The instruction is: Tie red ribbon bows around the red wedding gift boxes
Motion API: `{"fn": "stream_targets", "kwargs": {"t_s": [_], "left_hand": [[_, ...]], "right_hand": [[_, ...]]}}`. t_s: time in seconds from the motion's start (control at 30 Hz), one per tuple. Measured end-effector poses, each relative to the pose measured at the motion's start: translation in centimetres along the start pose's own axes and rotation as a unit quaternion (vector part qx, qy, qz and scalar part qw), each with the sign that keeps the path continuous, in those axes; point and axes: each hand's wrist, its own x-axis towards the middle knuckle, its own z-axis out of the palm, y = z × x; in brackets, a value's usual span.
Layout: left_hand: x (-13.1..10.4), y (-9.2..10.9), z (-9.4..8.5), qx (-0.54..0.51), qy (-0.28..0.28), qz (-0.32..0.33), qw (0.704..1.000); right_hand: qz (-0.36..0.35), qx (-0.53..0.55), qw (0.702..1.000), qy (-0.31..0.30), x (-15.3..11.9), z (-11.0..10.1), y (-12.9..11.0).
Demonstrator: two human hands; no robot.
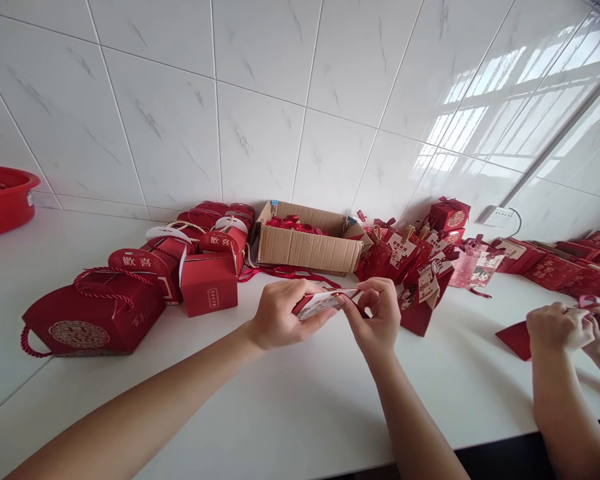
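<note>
Red gift boxes (pixel 130 293) and cardboard box (pixel 307 247) behind both hands' folded card (pixel 323 303).

Cardboard box (pixel 307 248), red basin (pixel 3 198)

Both bare forearms reached forward and inward, meeting in front of the person's chest. The left hand (pixel 277 313) was curled, fingers wrapped under and thumb laid along the top, closed in a grip. The right hand (pixel 377 313) faced it, wrist bent a little, thumb and forefinger pinched together at the tips while the other fingers curled loosely behind. The two hands sat just beside each other, knuckles up, raised slightly above the desk (pixel 290 407).
</note>
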Motion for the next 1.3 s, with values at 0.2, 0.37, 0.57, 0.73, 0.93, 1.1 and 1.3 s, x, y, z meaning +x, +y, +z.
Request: {"fn": "stream_targets", "kwargs": {"t_s": [0.2,0.37,0.57,0.73,0.93,1.1,1.3], "left_hand": [[-0.2,-0.8,0.2,-0.056,-0.017,-0.05,0.997],[0.6,-0.5,-0.4,-0.084,-0.105,-0.187,0.973],[2.5,-0.2,-1.6,-0.106,-0.197,-0.281,0.933],[2.8,-0.7,-1.9,-0.171,-0.232,-0.276,0.917],[2.7,-0.6,-2.2,-0.165,-0.257,-0.245,0.92],[2.6,-1.0,-2.3,-0.165,-0.261,-0.228,0.924],[2.5,-2.9,-2.8,-0.117,-0.234,-0.254,0.931]], "right_hand": [[0.035,0.0,0.987,-0.158,0.7,-0.4,-0.1],[0.015,-0.015,0.992,-0.126,0.7,-0.2,-0.2],[0.008,-0.005,0.992,-0.126,0.4,-0.1,-0.8],[-0.014,0.023,0.991,-0.127,0.1,0.1,-1.0],[0.022,0.073,0.982,-0.175,0.2,0.0,-0.9],[0.039,0.119,0.972,-0.198,0.3,0.1,-0.3],[0.123,0.051,0.949,-0.285,1.0,-0.7,0.2]]}}
